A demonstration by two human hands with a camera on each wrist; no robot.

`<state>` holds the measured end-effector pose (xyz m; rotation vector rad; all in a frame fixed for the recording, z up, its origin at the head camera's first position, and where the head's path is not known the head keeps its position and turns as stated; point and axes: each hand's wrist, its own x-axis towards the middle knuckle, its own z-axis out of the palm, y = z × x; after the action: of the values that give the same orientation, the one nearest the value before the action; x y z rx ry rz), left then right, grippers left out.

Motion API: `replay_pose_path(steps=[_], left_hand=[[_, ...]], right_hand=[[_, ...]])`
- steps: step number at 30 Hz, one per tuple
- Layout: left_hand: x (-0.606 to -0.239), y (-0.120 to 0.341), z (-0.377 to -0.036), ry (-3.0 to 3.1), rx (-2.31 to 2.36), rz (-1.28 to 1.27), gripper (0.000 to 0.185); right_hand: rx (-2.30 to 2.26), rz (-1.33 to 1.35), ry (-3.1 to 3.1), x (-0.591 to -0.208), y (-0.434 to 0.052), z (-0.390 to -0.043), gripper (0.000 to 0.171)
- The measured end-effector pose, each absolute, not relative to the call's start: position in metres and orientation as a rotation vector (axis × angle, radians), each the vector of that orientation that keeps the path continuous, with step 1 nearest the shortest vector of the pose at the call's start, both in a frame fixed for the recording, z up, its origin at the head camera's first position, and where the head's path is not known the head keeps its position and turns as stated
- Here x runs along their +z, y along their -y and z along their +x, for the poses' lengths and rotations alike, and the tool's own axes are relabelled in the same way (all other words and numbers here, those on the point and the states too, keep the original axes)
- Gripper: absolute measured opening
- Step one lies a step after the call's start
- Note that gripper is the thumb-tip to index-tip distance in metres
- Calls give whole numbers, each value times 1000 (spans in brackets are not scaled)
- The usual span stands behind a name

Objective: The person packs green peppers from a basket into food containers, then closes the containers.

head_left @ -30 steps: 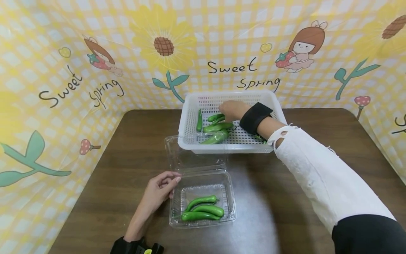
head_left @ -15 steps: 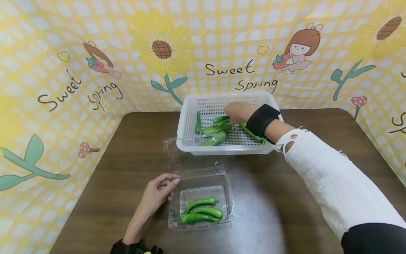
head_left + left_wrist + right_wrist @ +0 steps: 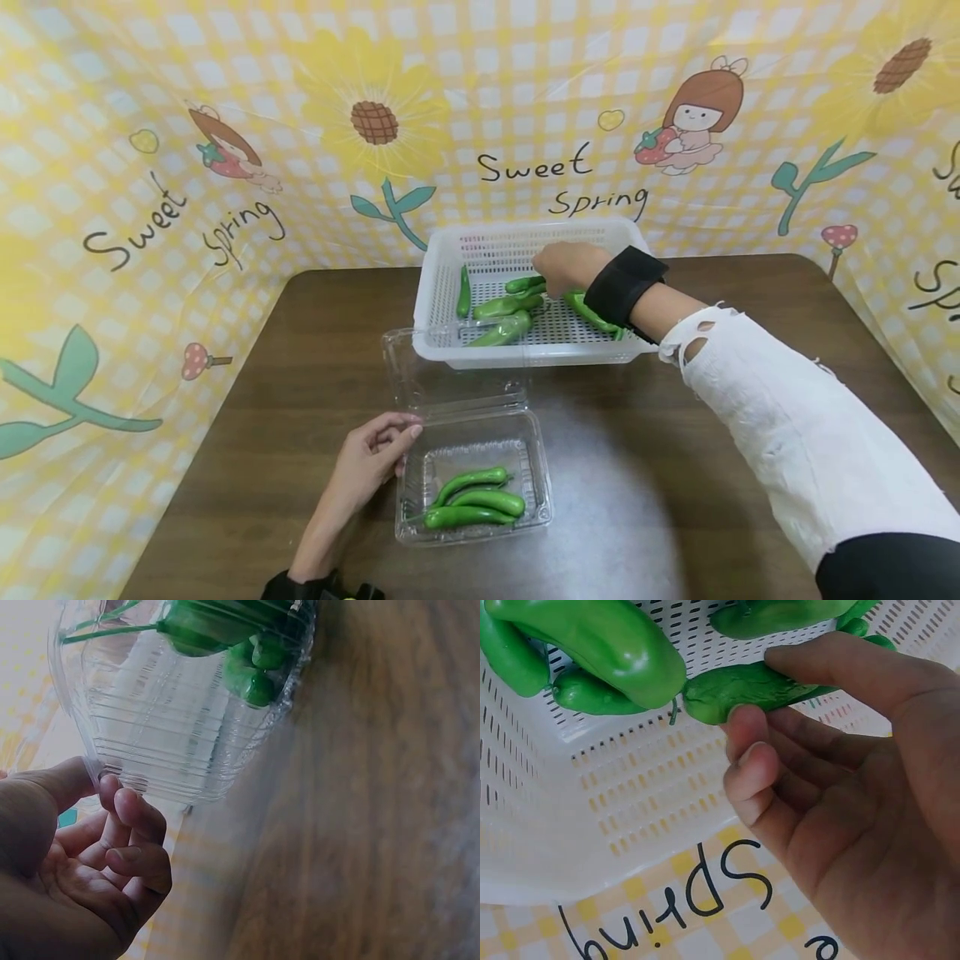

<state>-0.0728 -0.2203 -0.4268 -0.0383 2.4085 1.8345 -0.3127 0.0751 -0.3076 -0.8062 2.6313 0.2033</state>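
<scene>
My left hand (image 3: 363,460) pinches the left rim of a clear plastic clamshell box (image 3: 536,450), its lid raised at the back. Several green chili peppers (image 3: 468,517) lie inside it; the left wrist view shows thumb and fingertips at the box's edge (image 3: 94,769). My right hand (image 3: 572,265) reaches into a white perforated basket (image 3: 420,292). There it pinches a dark green chili pepper (image 3: 735,688) between thumb and fingers, as the right wrist view shows. Around it lie several other green chili peppers (image 3: 607,649).
A brown wooden table (image 3: 247,467) bears the box and basket. The raised clear lid (image 3: 450,379) overlaps the basket's front left part in the head view. Behind stands a yellow checked cloth (image 3: 510,83) with printed flowers and lettering.
My right hand has shifted a little to the right inside the basket, so a pepper beneath the wrist has come into sight. The left hand still holds the box's rim.
</scene>
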Motion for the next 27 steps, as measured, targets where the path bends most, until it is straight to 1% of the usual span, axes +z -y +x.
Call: replay_pose_path(steps=[2,8,14,27], left_hand=[[-427,220,-73,-2412,1835,-38,26],[-428,219,-72,-2416,1825,-58,28],[-430,220,-69,-2417,1828,-46,30],[-429,220,-70,-2429,1833,-19,28]], right_hand=[[204,-787,-2626,-306,-76,-309,20],[172,-766,-2615,-298,-84,-296,12],[153,-774,-2617,-292,-91,-286,13],[114,-813,-2607,-277,-114,-265,11]])
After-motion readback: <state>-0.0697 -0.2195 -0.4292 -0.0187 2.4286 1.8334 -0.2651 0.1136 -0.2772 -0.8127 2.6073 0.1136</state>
